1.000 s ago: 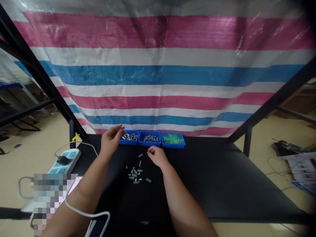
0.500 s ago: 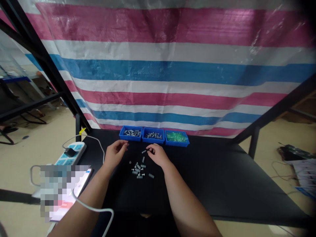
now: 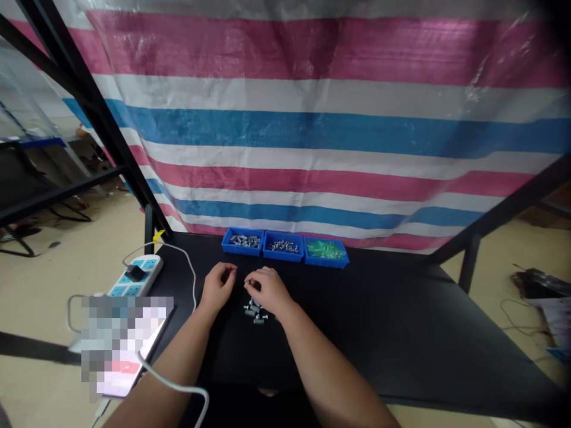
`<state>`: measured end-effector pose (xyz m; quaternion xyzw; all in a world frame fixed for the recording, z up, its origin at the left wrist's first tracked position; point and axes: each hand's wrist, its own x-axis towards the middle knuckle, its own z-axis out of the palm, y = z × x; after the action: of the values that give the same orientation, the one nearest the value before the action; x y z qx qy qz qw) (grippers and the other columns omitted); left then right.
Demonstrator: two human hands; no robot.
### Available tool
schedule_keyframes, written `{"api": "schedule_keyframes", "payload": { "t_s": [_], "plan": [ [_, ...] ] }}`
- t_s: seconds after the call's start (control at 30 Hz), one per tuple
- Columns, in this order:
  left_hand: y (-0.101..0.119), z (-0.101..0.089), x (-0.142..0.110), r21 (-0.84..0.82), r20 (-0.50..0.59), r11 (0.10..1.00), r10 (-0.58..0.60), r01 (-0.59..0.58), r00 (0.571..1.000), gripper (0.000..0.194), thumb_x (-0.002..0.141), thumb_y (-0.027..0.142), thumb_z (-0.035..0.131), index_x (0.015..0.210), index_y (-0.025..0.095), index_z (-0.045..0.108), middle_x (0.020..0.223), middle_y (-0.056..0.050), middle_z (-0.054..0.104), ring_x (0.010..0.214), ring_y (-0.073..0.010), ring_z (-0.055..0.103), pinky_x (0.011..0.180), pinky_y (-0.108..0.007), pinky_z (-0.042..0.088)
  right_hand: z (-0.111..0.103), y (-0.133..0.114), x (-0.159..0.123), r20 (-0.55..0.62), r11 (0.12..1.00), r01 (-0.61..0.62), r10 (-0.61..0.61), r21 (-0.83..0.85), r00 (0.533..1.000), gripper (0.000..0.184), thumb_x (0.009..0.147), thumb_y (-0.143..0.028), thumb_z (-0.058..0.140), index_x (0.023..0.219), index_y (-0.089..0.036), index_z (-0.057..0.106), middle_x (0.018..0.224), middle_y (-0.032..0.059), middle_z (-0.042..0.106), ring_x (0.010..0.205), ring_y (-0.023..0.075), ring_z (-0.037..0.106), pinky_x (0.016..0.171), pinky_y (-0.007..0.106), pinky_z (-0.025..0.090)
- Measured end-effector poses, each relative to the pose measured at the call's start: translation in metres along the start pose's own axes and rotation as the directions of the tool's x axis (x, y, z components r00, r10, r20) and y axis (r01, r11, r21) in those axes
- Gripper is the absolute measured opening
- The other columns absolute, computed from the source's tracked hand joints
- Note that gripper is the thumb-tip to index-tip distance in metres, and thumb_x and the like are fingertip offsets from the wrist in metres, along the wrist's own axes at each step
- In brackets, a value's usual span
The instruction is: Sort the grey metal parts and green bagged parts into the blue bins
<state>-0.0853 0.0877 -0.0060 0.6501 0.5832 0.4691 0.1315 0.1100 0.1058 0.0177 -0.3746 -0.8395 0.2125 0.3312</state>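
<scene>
I stand at a flat black table [image 3: 379,339] with thin black metal legs and frame bars [image 3: 91,104]. Behind it hangs a big plastic sheet with pink, white and blue stripes [image 3: 312,137]. Down past the table on both sides I see a pale tan floor [image 3: 89,238].

Far ahead of my hands, three small blue plastic trays sit in a row at the table's back edge. The left blue tray [image 3: 231,243] and the middle blue tray [image 3: 273,249] hold small grey metal bits, and the right blue tray [image 3: 312,260] holds shiny green bits [image 3: 325,250]. Left of my left hand is a white power strip with blue parts [image 3: 136,276], and a thin white cord [image 3: 193,285] runs near that hand.

My left hand [image 3: 218,287] and my right hand [image 3: 267,291] are close, but apart. The fingers of both are curled in. I cannot tell if either hand has a bit in it. A heap of small grey metal bits [image 3: 254,312] lies on the table, just under my right hand.

In the earlier picture my hands were farther apart and the whole heap showed. Now my right hand is over the heap and covers part of it. My two hands have moved closer together.
</scene>
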Motion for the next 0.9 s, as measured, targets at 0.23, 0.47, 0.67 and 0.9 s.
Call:
{"api": "schedule_keyframes", "payload": {
  "t_s": [0.23,0.47,0.67,0.9],
  "plan": [
    [0.027,0.024,0.011,-0.037,0.315,0.937,0.340,-0.346,0.886,0.030,0.092,0.021,0.056,0.118,0.026,0.069,0.120,-0.009,0.064,0.117,-0.0234,0.057,0.103,-0.041,0.046,-0.041,0.038,-0.006,-0.515,0.981,-0.147,0.191,0.127,0.836,0.008,0.085,-0.023,0.061,0.087,-0.020,0.069,0.073,0.0000,0.062,0.060,0.0128,0.053,0.060,0.025,0.046],
    [0.025,0.043,0.024,0.046,0.471,0.917,0.329,-0.395,0.818,0.034,0.092,0.026,0.058,0.123,0.032,0.069,0.132,-0.006,0.063,0.123,-0.0268,0.056,0.102,-0.046,0.044,-0.052,0.056,-0.002,-0.714,0.988,-0.115,0.155,0.105,0.683,0.025,0.086,-0.027,0.062,0.108,-0.018,0.070,0.089,0.0057,0.069,0.071,0.0154,0.062,0.072,0.030,0.055],
    [0.023,0.044,0.023,0.050,0.461,0.936,0.287,-0.347,0.840,0.031,0.092,0.024,0.056,0.117,0.030,0.072,0.119,-0.007,0.070,0.113,-0.0258,0.060,0.096,-0.043,0.044,-0.050,0.061,-0.004,-0.656,0.966,-0.228,0.253,0.125,0.711,0.036,0.086,-0.030,0.060,0.120,-0.017,0.066,0.087,0.0057,0.068,0.065,0.0148,0.056,0.065,0.030,0.052],
    [0.017,0.046,0.022,0.086,0.408,0.951,0.237,-0.296,0.881,0.019,0.092,0.022,0.057,0.101,0.026,0.073,0.105,-0.007,0.073,0.102,-0.0243,0.063,0.089,-0.039,0.046,-0.054,0.062,-0.008,-0.637,0.948,-0.264,0.316,0.179,0.703,0.019,0.087,-0.032,0.059,0.097,-0.018,0.066,0.076,0.0024,0.062,0.062,0.0147,0.056,0.065,0.027,0.050]
  ]
}}
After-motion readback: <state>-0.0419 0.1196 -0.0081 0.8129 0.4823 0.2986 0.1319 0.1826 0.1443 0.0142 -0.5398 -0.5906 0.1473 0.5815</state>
